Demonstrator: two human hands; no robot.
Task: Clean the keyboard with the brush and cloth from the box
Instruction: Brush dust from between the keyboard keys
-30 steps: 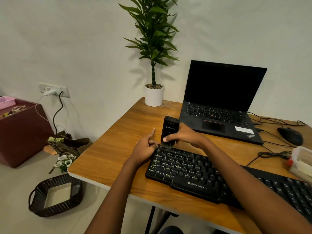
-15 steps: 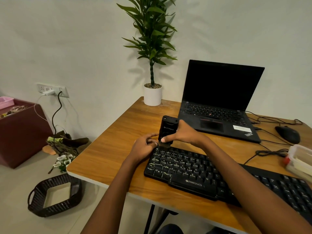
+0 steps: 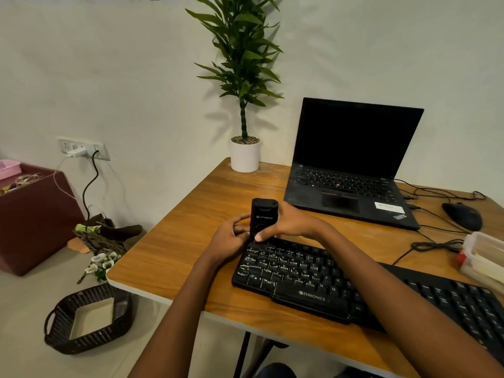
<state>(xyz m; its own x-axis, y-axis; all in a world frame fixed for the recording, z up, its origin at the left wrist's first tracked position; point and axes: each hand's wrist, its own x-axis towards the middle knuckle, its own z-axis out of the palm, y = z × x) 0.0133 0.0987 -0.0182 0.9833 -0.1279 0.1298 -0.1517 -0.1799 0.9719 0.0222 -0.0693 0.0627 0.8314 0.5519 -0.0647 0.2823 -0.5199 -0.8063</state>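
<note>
Woven dark wicker makes up the basket (image 3: 81, 320) on the floor at far left, with a maroon cabinet (image 3: 35, 222) behind it against the wall. To the right starts the wooden table (image 3: 174, 252). A white pot with a tall green plant (image 3: 245, 154) stands at its back corner.

Near the table's middle the left hand (image 3: 227, 240) curls inward, its fingers bent toward the lower part of the black brush (image 3: 263, 216) and touching its left side; whether it truly grips is hard to tell. The brush stands upright — its top end clear above both hands, its lower end down at the far-left corner of the black keyboard (image 3: 300, 279). The bristles are hidden behind the fingers. The right hand (image 3: 289, 223) is wrapped around the brush from the right, thumb pressed on its front face just above the keys, so the brush sits clamped between the two hands, the right one holding it.

The keyboard runs from under the hands toward the lower right, passing beneath the right forearm. Behind the hands sits an open black laptop (image 3: 351, 170) with a dark screen. Farther right lie a black mouse (image 3: 462, 215) and loose cables, and at the right edge a clear plastic box (image 3: 484, 257) — its contents are too blurred to make out.
</note>
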